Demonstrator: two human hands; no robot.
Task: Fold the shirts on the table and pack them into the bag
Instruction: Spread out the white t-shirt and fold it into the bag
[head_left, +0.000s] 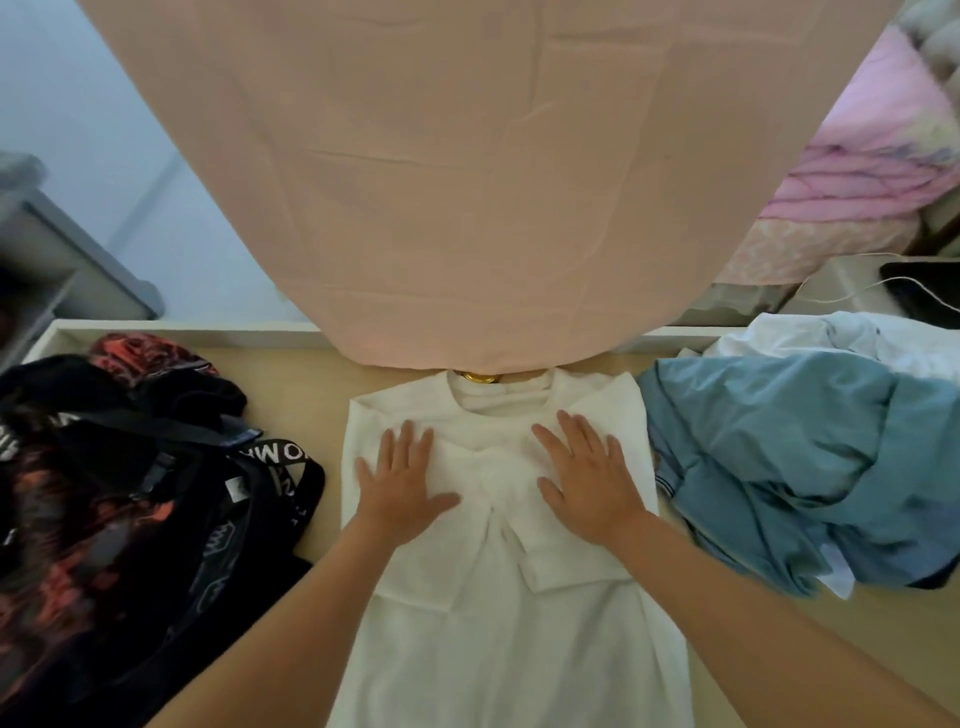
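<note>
White shirt (493, 649) lies at the middle of the tabletop (296, 389), its 2 sleeves folded inward. Left hand (400, 488) and right hand (592, 483) press flat on it, fingers straight, grasping nothing. Black-and-red bag (130, 493) sits by the left edge; a crumpled blue shirt (805, 467) lies by the right edge.

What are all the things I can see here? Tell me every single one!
white shirt: one, white, middle of the table, sleeves folded in
blue shirt: one, blue, crumpled on the right
white garment: one, white, crumpled behind the blue shirt
bag: one, black with red, on the left of the table
hanging cloth: one, pale pink, above the table's far edge
bedding: one heap, pink, far right
cabinet: one, grey, far left
table: one, light wood
left hand: one, flat on the white shirt
right hand: one, flat on the white shirt
</note>
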